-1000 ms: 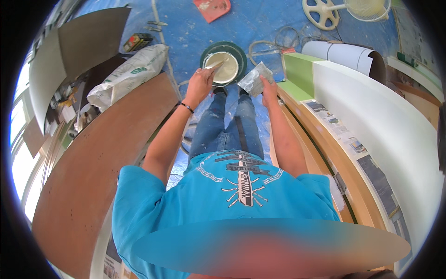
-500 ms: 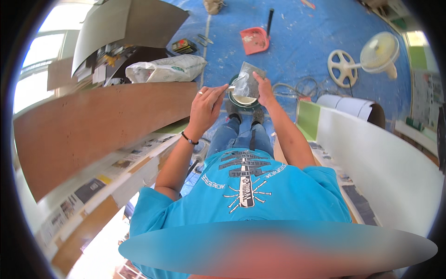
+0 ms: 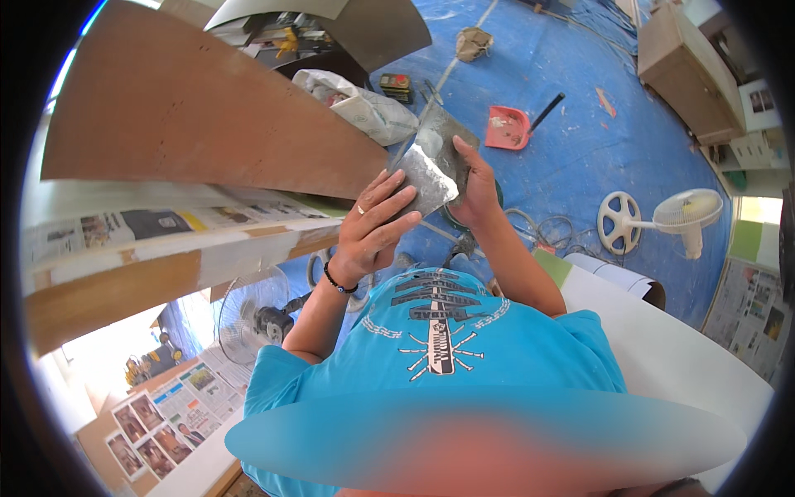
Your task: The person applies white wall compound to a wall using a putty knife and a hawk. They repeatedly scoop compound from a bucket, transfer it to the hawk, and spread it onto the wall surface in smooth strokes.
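Note:
My left hand [image 3: 373,232] grips a wide metal putty knife [image 3: 424,192], its fingers laid along the grey blade. A thick line of white putty [image 3: 445,176] runs along the blade's far edge. Tilted just beyond it is a flat grey putty board [image 3: 455,131] with smears on its face, which my right hand [image 3: 476,195] holds by the right side, thumb on top. Blade and board overlap in view; whether they touch I cannot tell. The knife's handle is hidden under my left hand. Below my right hand, a dark green bucket [image 3: 453,220] is mostly covered.
To the left stands a long brown wooden panel [image 3: 207,116], with a white sack [image 3: 364,108] by its end. A red dustpan [image 3: 507,128] lies ahead on the blue sheeting [image 3: 571,174]. At right are a white fan [image 3: 686,211], cables [image 3: 556,234] and a white panel [image 3: 662,331].
The view has swung left. My hands have lifted away from over the bucket, and my left hand has moved onto the knife's blade, where a line of putty now shows.

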`<state>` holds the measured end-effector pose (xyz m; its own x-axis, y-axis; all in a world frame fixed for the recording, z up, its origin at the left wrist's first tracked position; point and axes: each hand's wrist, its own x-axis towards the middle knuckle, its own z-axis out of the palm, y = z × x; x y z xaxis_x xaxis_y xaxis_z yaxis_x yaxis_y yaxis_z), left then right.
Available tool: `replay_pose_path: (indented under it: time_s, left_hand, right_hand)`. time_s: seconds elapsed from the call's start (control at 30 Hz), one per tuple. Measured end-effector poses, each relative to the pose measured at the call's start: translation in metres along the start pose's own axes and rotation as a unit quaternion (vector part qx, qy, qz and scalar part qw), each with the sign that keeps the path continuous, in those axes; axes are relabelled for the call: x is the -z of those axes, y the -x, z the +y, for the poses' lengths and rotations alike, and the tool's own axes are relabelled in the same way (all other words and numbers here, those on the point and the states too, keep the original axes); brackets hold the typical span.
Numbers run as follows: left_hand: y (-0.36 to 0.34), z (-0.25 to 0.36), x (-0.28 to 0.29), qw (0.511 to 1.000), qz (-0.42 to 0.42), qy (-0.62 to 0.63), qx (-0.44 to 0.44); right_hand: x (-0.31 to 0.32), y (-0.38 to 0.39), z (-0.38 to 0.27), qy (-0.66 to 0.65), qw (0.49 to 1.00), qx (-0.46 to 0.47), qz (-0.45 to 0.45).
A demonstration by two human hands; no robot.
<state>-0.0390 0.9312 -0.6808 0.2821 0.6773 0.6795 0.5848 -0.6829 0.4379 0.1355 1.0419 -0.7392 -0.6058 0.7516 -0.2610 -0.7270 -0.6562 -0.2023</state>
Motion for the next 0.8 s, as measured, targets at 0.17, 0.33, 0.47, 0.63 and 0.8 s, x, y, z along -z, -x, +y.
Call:
replay_pose_path:
  time_s: [0.17,0.33,0.47,0.63,0.8]
  left_hand:
    - [0.034,0.001,0.052,0.999,0.000,-0.034,0.028]
    - [0.072,-0.002,0.092,0.995,0.044,-0.070,0.057]
    - [0.101,-0.006,0.121,0.989,0.039,-0.112,0.090]
    - [0.113,0.000,0.130,0.953,0.185,-0.035,0.237]
    - [0.089,0.010,0.116,0.740,0.454,0.399,0.295]
  right_hand:
    - [-0.042,0.004,0.046,0.005,1.000,-0.024,-0.002]
    - [-0.068,0.018,0.089,0.016,0.999,-0.043,-0.009]
    - [-0.075,0.033,0.108,0.032,0.999,-0.032,-0.006]
    - [-0.085,0.042,0.111,0.044,0.997,0.048,-0.034]
    - [-0.104,0.026,0.122,0.068,0.988,0.140,0.001]
